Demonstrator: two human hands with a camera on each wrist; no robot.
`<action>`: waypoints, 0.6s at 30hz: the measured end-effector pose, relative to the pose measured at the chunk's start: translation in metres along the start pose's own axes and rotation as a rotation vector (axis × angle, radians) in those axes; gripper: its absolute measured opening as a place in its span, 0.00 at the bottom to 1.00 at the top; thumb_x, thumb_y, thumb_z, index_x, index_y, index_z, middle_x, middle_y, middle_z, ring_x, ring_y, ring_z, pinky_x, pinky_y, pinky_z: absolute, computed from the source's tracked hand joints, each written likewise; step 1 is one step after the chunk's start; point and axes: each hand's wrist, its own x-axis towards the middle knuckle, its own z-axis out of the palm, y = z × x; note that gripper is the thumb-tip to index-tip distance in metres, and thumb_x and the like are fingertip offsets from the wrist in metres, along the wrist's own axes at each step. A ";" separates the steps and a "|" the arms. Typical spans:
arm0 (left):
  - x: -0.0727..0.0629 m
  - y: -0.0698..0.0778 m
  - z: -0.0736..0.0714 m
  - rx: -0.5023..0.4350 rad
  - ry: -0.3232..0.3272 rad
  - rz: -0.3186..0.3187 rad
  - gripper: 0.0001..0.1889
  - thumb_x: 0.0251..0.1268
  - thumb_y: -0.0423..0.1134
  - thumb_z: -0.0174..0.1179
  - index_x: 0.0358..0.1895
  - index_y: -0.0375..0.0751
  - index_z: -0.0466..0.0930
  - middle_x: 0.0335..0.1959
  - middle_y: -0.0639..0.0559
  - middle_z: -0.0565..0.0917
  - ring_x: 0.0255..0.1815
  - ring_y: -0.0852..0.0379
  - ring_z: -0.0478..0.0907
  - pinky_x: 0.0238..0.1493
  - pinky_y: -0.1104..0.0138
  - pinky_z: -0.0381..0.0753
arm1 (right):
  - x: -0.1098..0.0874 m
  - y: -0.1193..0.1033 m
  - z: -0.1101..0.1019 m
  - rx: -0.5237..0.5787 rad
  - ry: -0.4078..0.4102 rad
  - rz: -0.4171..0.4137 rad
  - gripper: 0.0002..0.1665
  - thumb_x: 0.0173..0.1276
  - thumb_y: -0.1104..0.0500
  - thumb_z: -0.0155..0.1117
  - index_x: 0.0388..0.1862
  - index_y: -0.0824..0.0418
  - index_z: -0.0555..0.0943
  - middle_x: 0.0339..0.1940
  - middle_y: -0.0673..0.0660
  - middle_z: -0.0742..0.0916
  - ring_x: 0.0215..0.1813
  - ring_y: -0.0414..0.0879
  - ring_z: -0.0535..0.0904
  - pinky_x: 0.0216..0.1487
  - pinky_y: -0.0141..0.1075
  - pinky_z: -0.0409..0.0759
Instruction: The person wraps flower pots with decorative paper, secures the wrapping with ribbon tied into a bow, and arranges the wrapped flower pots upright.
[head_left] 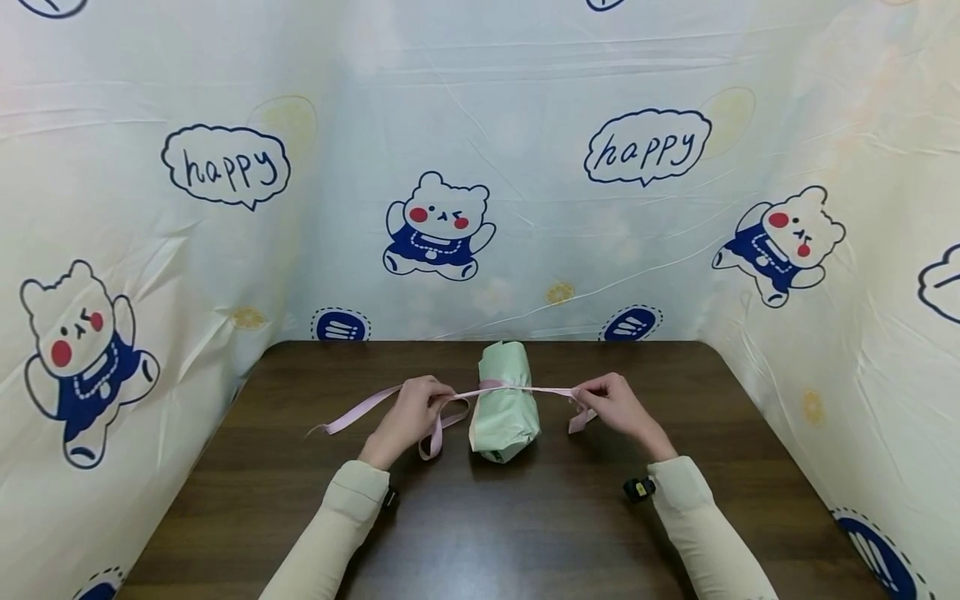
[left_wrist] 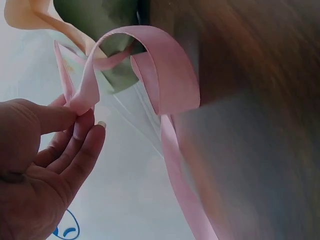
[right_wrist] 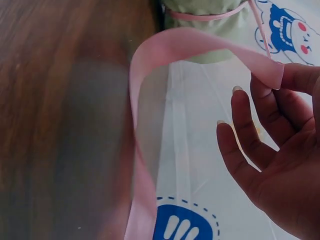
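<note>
A bundle wrapped in pale green paper lies lengthwise on the table. A pink ribbon crosses its middle and stretches out taut to both sides. On the left, my left hand pinches one ribbon end between thumb and fingers; in the left wrist view the loose ribbon loops and trails past the fingertips. My right hand pinches the other end, and its ribbon tail curves down in the right wrist view. Both hands are raised beside the bundle, apart from it.
The dark brown wooden table has a curtain with bear prints and "happy" lettering behind it and along both sides. A small black device sits at the right sleeve's cuff. The left ribbon tail reaches across the table's left half.
</note>
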 end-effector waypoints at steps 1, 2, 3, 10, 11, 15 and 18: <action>0.000 -0.001 -0.001 -0.002 -0.005 -0.001 0.07 0.68 0.28 0.65 0.41 0.39 0.91 0.35 0.50 0.87 0.33 0.59 0.79 0.34 0.66 0.79 | 0.001 0.002 0.000 -0.005 -0.006 0.003 0.13 0.75 0.63 0.62 0.38 0.70 0.89 0.27 0.60 0.88 0.31 0.59 0.82 0.31 0.32 0.78; -0.001 -0.002 -0.001 -0.003 -0.010 -0.001 0.07 0.68 0.28 0.65 0.41 0.39 0.91 0.35 0.50 0.87 0.33 0.59 0.79 0.34 0.66 0.79 | 0.001 0.003 0.001 -0.008 -0.011 0.004 0.13 0.75 0.63 0.62 0.38 0.71 0.89 0.27 0.61 0.88 0.31 0.59 0.82 0.31 0.32 0.78; -0.001 -0.002 -0.002 -0.004 -0.013 -0.001 0.07 0.68 0.28 0.64 0.41 0.39 0.91 0.35 0.50 0.87 0.33 0.59 0.79 0.34 0.66 0.79 | 0.002 0.005 0.001 -0.011 -0.018 0.001 0.13 0.75 0.63 0.61 0.38 0.71 0.89 0.27 0.61 0.88 0.31 0.58 0.82 0.31 0.33 0.78; 0.000 -0.002 -0.001 0.000 -0.024 0.018 0.07 0.67 0.27 0.65 0.42 0.38 0.91 0.35 0.48 0.87 0.35 0.57 0.81 0.36 0.64 0.81 | 0.002 0.009 0.000 -0.018 -0.070 0.024 0.13 0.75 0.61 0.62 0.40 0.67 0.90 0.30 0.59 0.89 0.31 0.54 0.81 0.32 0.33 0.79; 0.000 -0.002 -0.001 -0.001 -0.024 0.024 0.07 0.67 0.27 0.65 0.42 0.37 0.91 0.35 0.48 0.87 0.35 0.56 0.81 0.37 0.63 0.81 | 0.002 0.009 0.000 -0.022 -0.084 0.021 0.13 0.75 0.61 0.61 0.40 0.67 0.90 0.31 0.59 0.89 0.31 0.54 0.81 0.32 0.33 0.79; 0.000 -0.004 0.000 -0.021 -0.042 0.033 0.07 0.68 0.27 0.63 0.42 0.35 0.90 0.37 0.46 0.87 0.37 0.53 0.81 0.40 0.59 0.81 | 0.004 0.011 0.001 -0.022 -0.137 0.007 0.14 0.76 0.59 0.62 0.42 0.68 0.89 0.33 0.60 0.89 0.31 0.49 0.80 0.33 0.33 0.79; 0.000 -0.006 0.001 -0.028 -0.064 0.023 0.07 0.69 0.27 0.62 0.42 0.34 0.89 0.40 0.45 0.87 0.39 0.52 0.81 0.43 0.57 0.80 | 0.005 0.013 0.003 -0.006 -0.168 -0.001 0.15 0.76 0.57 0.63 0.43 0.69 0.89 0.32 0.61 0.89 0.31 0.51 0.81 0.33 0.33 0.80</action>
